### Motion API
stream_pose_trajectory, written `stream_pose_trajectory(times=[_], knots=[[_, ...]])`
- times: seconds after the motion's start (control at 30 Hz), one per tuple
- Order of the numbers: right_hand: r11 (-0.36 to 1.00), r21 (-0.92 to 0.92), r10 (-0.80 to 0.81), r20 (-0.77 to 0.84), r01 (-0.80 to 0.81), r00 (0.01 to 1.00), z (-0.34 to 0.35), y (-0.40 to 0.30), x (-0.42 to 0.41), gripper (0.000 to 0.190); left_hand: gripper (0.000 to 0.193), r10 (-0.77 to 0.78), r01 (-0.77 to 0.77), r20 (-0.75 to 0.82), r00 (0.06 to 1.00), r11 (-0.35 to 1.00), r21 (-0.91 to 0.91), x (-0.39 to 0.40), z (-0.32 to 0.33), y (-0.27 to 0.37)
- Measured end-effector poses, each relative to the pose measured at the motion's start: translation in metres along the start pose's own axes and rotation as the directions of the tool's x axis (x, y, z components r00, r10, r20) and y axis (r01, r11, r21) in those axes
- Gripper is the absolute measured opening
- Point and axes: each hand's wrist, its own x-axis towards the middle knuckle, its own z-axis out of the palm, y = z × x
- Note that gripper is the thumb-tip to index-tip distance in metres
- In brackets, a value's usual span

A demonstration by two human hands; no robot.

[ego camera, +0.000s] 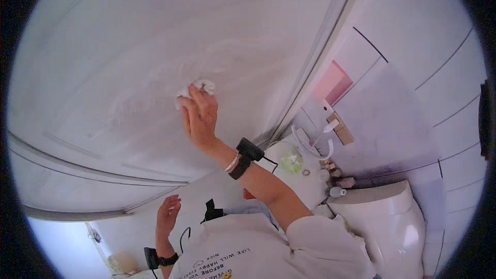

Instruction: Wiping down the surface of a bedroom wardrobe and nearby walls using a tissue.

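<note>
My right hand (201, 120) presses a crumpled white cloth (205, 85) against a large pale, smeared panel (232, 27), its fingers spread over the cloth. A black strap with a small black box and a bracelet sit on that wrist. Low at the left of my body hangs my left hand (168, 211), its fingers loosely bent and nothing seen in it, apart from the panel. That wrist also bears a black strap and box.
A metal-edged frame (321, 42) runs along the panel's right side. Beyond it, a white counter (310, 193) holds a green-and-white packet (291, 161) and small bottles. A white toilet (387, 224) stands at the lower right. A curved rail (97, 168) crosses the left.
</note>
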Motion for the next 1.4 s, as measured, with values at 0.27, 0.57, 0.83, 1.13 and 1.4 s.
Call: stream_pose_trajectory(times=[0.27, 0.57, 0.83, 1.13, 1.4], knots=[[0.706, -0.694, 0.223, 0.035, -0.137, 0.974, -0.102, 0.166, 0.024, 0.032, 0.027, -0.046, 0.048, 0.069, 0.997, 0.999, -0.016, 0.012, 0.010, -0.005], [0.871, -0.250, 0.457, 0.094, -0.423, 0.885, -0.033, 0.094, -0.065, 0.050, 0.027, -0.113, 0.108, 0.106, 0.988, 0.993, 0.048, 0.012, 0.037, 0.015], [0.982, -0.148, -0.032, 0.467, 0.114, 0.884, -0.046, 0.077, -0.067, 0.034, 0.027, -0.145, 0.142, 0.068, 0.987, 0.988, 0.057, 0.013, 0.045, 0.038], [0.793, -0.291, 0.585, 0.114, -0.536, 0.803, -0.106, 0.215, -0.079, 0.054, 0.027, -0.283, 0.282, 0.008, 0.959, 0.955, -0.095, -0.016, 0.054, 0.009], [0.677, -0.379, 0.683, 0.001, -0.631, 0.731, -0.048, 0.205, -0.144, 0.051, 0.027, -0.310, 0.303, -0.056, 0.949, 0.947, -0.102, -0.019, 0.056, 0.006]])
